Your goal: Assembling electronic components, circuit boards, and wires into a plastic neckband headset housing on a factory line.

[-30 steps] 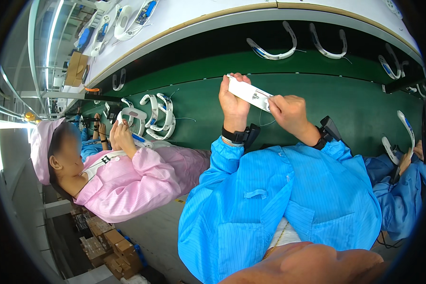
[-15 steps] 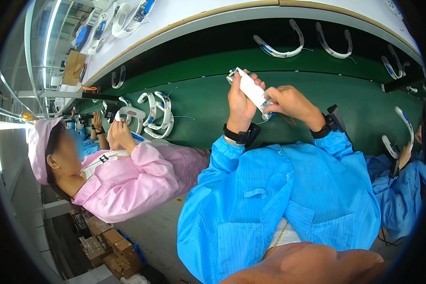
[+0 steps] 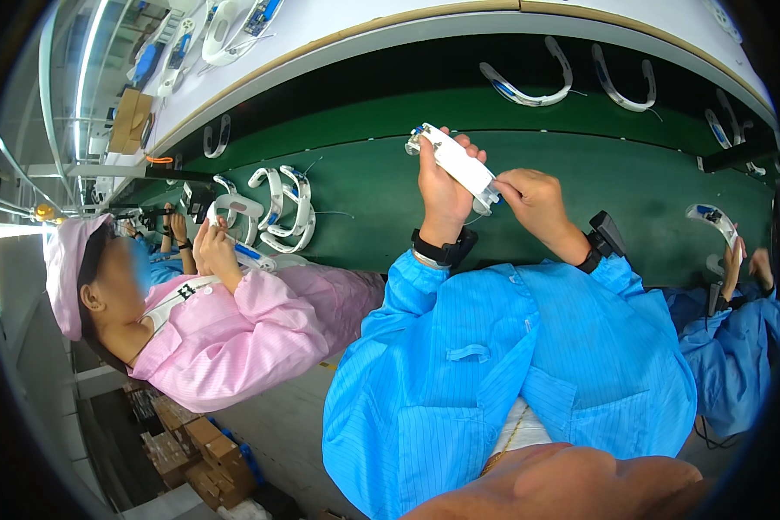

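Note:
My left hand (image 3: 446,186) is wrapped round a white curved plastic housing (image 3: 461,163), raised above the green work surface (image 3: 390,208). Small blue and metallic parts show at the housing's far end, and a clear piece with blue bits sits at its near right end. At that near end, the thumb and fingers of my right hand (image 3: 533,198) are pinched together. Whatever is between those fingertips is too small to make out. Both wrists carry black straps with a dark block on them.
White U-shaped housings (image 3: 288,208) lie to the left, others (image 3: 529,91) along the far ledge. A white shelf (image 3: 390,39) overhangs the back. A co-worker in pink (image 3: 234,338) sits at left; a blue-sleeved person (image 3: 728,347) at right holds a similar housing.
My right hand has shifted from lying over the housing's near end to pinching at its edge. The housing has turned slightly. The person at right has raised their housing.

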`<state>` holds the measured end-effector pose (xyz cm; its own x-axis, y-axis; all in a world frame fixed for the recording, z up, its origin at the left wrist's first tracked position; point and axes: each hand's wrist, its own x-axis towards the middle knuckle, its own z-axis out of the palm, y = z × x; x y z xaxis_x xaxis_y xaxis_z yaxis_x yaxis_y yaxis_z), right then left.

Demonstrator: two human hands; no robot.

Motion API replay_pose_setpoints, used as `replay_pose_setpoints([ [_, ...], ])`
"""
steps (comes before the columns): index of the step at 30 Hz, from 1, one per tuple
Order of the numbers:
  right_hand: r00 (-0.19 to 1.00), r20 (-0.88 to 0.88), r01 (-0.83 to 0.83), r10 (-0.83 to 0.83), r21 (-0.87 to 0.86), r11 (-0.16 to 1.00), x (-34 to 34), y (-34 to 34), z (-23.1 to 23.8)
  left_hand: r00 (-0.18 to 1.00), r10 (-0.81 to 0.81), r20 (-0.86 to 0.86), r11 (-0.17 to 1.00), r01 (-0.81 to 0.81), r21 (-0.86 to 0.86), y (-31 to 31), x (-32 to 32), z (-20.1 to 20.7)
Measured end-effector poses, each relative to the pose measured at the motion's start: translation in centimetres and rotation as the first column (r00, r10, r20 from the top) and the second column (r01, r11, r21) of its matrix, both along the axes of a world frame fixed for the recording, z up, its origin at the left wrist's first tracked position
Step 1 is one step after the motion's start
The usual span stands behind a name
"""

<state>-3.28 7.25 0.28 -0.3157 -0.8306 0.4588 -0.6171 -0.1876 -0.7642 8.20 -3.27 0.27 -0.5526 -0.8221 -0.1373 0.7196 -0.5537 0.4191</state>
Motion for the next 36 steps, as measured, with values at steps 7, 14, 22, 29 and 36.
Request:
replay_pose_setpoints([
  [7, 0.998, 0.056, 0.026, -0.024, -0.044, 0.999, 0.4, 0.6, -1.2, 0.998, 0.050, 0.034, 0.998, -0.049, -0.029, 0.2, 0.1, 0.3],
  [14, 0.989, 0.127, 0.078, -0.080, 0.020, 0.997, 1.1, 1.1, -2.3, 0.993, 0.112, 0.027, 0.992, -0.111, -0.051, 0.4, -0.3, 0.1],
  [22, 0.994, 0.035, -0.105, 0.107, -0.046, 0.993, -0.4, -0.3, -1.9, 0.995, 0.069, 0.075, 0.979, -0.053, -0.195, 0.4, -0.1, -0.5],
  [29, 0.970, -0.018, -0.241, 0.241, -0.006, 0.970, -2.6, -4.6, 2.9, 0.969, -0.115, 0.217, 0.959, 0.166, -0.230, 1.8, -0.8, -1.1],
  [36, 0.757, 0.591, -0.326, 0.279, -0.028, 0.945, -4.2, -8.3, 1.8, 0.923, -0.330, 0.196, 0.931, 0.352, -0.091, 1.4, -0.4, -1.3],
])
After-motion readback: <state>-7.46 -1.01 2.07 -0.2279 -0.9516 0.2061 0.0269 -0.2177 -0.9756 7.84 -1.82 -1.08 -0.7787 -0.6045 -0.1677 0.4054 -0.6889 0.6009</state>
